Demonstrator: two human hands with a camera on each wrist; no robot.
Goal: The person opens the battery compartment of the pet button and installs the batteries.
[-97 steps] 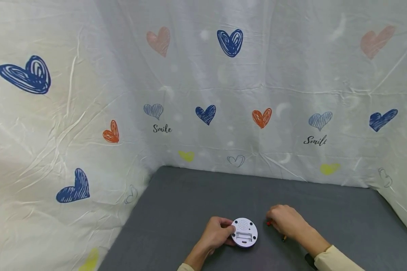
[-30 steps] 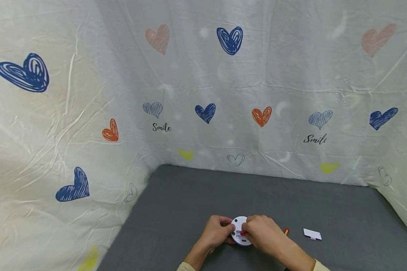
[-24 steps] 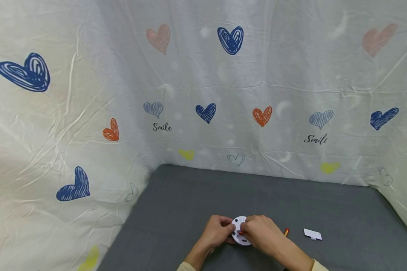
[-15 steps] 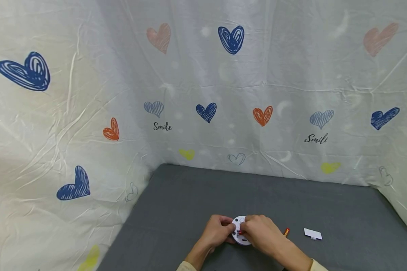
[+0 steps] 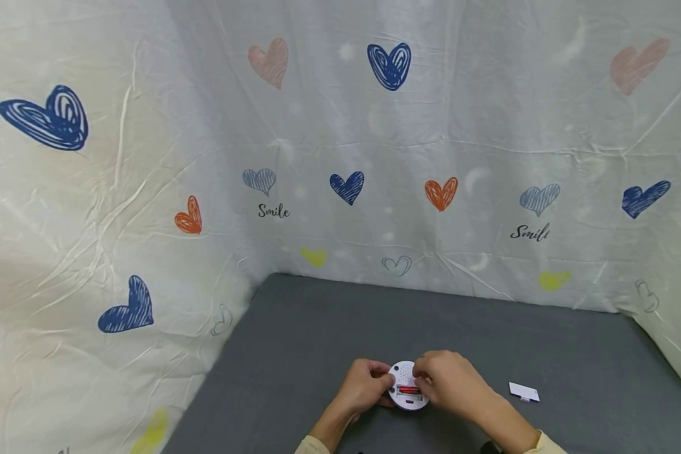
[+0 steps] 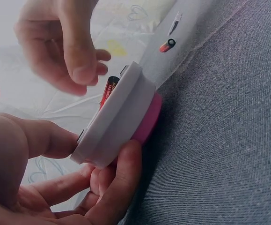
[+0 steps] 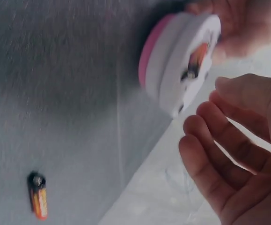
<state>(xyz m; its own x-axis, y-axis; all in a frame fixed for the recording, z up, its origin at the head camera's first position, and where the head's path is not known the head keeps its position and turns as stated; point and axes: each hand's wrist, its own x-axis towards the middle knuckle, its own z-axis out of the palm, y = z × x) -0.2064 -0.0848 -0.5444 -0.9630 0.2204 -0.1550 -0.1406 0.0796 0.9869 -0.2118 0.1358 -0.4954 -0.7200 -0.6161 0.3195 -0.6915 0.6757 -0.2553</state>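
My left hand [image 5: 363,388] grips the rim of a round white device [image 5: 402,373] with a pink side [image 6: 149,119] down, thumb on top and fingers beneath. A red-and-black battery [image 5: 410,390] lies in the compartment on its upturned face; in the left wrist view one end of this battery [image 6: 109,92] stands up above the rim. My right hand [image 5: 451,381] hovers just off the device, fingers loosely bent and holding nothing, as the right wrist view shows. A second battery [image 7: 39,197] lies loose on the table; in the head view the right arm hides it.
A small white rectangular cover [image 5: 524,391] with a tab lies to the right on the grey tabletop [image 5: 340,328]. Pale curtains [image 5: 318,126] with printed hearts hang behind and at both sides.
Earlier my right hand reached to the table at a red battery, then held it at the compartment. Now the battery lies in the compartment and that hand has let go. My left hand stays put.
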